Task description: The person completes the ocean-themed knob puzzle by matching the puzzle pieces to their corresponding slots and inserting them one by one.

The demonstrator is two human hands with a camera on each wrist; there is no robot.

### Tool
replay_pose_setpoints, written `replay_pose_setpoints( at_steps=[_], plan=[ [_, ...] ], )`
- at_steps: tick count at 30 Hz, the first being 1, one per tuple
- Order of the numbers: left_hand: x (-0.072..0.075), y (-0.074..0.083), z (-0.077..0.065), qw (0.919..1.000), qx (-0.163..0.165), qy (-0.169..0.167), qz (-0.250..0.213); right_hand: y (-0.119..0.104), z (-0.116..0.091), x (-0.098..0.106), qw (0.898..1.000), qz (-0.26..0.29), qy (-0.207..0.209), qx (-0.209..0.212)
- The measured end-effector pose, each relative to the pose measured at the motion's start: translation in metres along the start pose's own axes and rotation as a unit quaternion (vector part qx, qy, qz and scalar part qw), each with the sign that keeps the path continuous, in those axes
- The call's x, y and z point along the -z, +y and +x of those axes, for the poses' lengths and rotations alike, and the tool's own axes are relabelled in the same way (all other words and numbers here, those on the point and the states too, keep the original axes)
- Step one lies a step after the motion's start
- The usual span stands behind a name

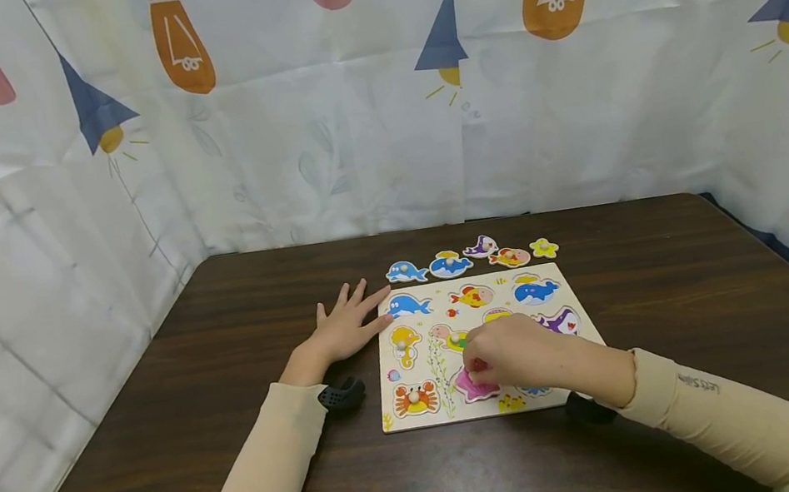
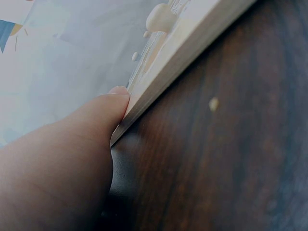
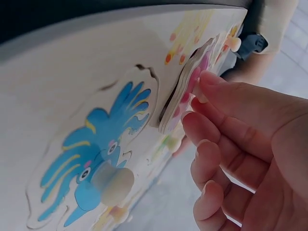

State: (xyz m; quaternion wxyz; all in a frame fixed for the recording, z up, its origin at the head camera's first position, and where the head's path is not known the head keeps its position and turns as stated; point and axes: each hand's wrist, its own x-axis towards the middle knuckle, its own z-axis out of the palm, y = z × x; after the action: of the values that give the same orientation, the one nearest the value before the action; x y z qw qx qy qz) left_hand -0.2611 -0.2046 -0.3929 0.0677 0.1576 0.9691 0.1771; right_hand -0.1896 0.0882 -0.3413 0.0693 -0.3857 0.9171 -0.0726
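Observation:
A wooden peg puzzle board (image 1: 464, 415) with sea animals lies on the table. My right hand (image 1: 519, 353) pinches the knob of a pink puzzle piece (image 3: 180, 103); in the right wrist view this piece sits tilted, partly raised from its recess. My left hand (image 1: 345, 327) has its fingers spread at the board's left edge, the thumb (image 2: 118, 98) touching the rim. Seated in the board are a crab piece (image 1: 416, 398), a seahorse piece (image 1: 404, 345) and a blue octopus-like piece (image 3: 103, 144). My right hand hides part of the board's middle.
Behind the board lie a light blue whale piece (image 1: 406, 271), a dark blue whale piece (image 1: 452, 265), a purple and white piece (image 1: 480, 247), a red and yellow fish piece (image 1: 510, 257) and a yellow star piece (image 1: 544, 248). A patterned curtain (image 1: 382, 155) hangs behind the brown table (image 1: 161, 413).

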Motion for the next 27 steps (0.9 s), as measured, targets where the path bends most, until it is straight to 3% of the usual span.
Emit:
replay_pose_setpoints(
  at_steps=[27],
  plan=[
    [-0.0018, -0.0016, 0.0001, 1.0, -0.005, 0.002, 0.0, 0.0039, -0.0071, -0.0013, 0.999, 0.03, 0.024, 0.032]
  ],
)
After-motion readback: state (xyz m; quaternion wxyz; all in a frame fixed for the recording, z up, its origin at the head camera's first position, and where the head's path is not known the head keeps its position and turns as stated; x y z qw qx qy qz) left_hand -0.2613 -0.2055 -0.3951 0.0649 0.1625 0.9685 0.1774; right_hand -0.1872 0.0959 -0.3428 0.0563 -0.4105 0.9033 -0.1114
